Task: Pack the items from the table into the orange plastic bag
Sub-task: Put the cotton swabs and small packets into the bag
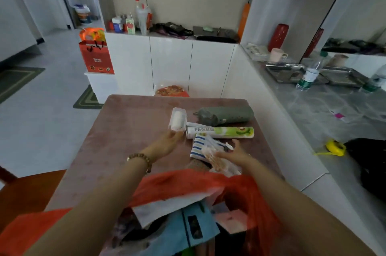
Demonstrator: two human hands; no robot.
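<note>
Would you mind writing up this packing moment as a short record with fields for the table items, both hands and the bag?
surface: pink-topped table
unpacked items: lint roller, grey-green pouch, cling film roll, striped packet
left hand: open, fingertips at the lint roller's near end
right hand: open, at the clear snack packet beside the striped packet
orange plastic bag: mouth open at the table's near edge, already holding several items
progress: packing unfinished

On my table (pixel 125 114): a lint roller (pixel 177 119), grey pouch (pixel 225 115), green cling-film roll (pixel 220 132) and striped packet (pixel 201 147) lie clustered; the orange bag (pixel 240 193) gapes nearest me, partly filled.
</note>
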